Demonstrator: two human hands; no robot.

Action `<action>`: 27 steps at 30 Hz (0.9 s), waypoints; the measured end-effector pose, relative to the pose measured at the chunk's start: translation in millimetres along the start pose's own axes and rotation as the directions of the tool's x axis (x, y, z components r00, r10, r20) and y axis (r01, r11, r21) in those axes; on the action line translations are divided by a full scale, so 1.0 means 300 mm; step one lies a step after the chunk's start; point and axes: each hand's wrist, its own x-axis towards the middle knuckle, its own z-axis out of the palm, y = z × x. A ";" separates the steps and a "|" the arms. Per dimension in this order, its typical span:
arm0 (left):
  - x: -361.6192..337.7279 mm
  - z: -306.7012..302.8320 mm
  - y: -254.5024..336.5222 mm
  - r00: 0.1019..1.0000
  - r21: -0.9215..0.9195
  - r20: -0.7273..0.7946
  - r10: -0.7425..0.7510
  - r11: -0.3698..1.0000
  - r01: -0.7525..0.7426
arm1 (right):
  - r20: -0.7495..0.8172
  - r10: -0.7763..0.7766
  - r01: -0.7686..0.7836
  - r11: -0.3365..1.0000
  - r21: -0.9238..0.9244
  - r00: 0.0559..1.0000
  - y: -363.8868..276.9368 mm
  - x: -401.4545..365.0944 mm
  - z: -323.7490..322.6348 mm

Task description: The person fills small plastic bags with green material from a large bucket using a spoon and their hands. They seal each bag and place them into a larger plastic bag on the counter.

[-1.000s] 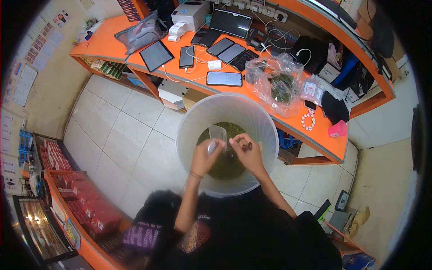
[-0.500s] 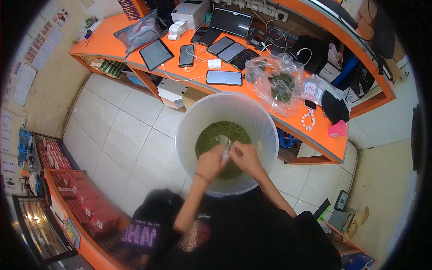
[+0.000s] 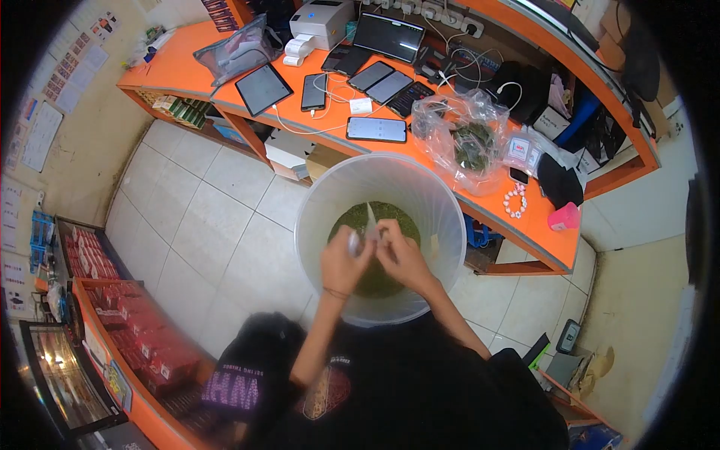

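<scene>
Both hands are over a large translucent tub (image 3: 311, 225) with a heap of green shredded material (image 3: 390, 217) at its bottom. My left hand (image 3: 346, 262) has its fingers curled round a small pale plastic piece, part of which shows between thumb and fingers. My right hand (image 3: 401, 259) pinches the same thin clear-white plastic piece (image 3: 371, 219), which stands up between the two hands. The fingertips of both hands nearly meet. What the plastic piece holds, if anything, is too small to tell.
An orange desk (image 3: 184, 64) behind the tub carries a tablet (image 3: 263, 89), several phones, a label printer (image 3: 321, 24), a laptop (image 3: 388, 37) and a clear bag of green material (image 3: 472, 142). Shelves with red packets (image 3: 169, 364) stand at the left. A pink cup (image 3: 564, 217) is at the right.
My left hand has turned and risen slightly, with its fingers curled more upright. My right hand has shifted a little up and left. The plastic piece now stands up higher between them.
</scene>
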 end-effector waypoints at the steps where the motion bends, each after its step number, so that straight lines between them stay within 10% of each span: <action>1: 0.005 -0.011 -0.006 1.000 0.001 -0.001 -0.001 1.000 0.001 | -0.061 -0.022 0.019 0.998 -0.058 0.998 0.011 -0.003 0.001; 6: 0.016 -0.045 0.012 0.933 -0.141 0.029 0.358 0.926 -0.351 | -0.121 0.106 -0.108 0.994 -0.008 0.987 0.011 0.020 -0.008; 16: 0.027 -0.071 0.009 0.903 -0.156 0.023 0.430 0.893 -0.421 | 0.084 0.191 -0.209 0.897 0.391 0.978 -0.006 0.049 -0.034; 27: 0.055 -0.103 -0.106 0.960 -0.398 -0.269 0.075 0.899 -0.182 | 0.232 0.138 -0.223 0.890 0.399 0.963 0.123 0.268 0.004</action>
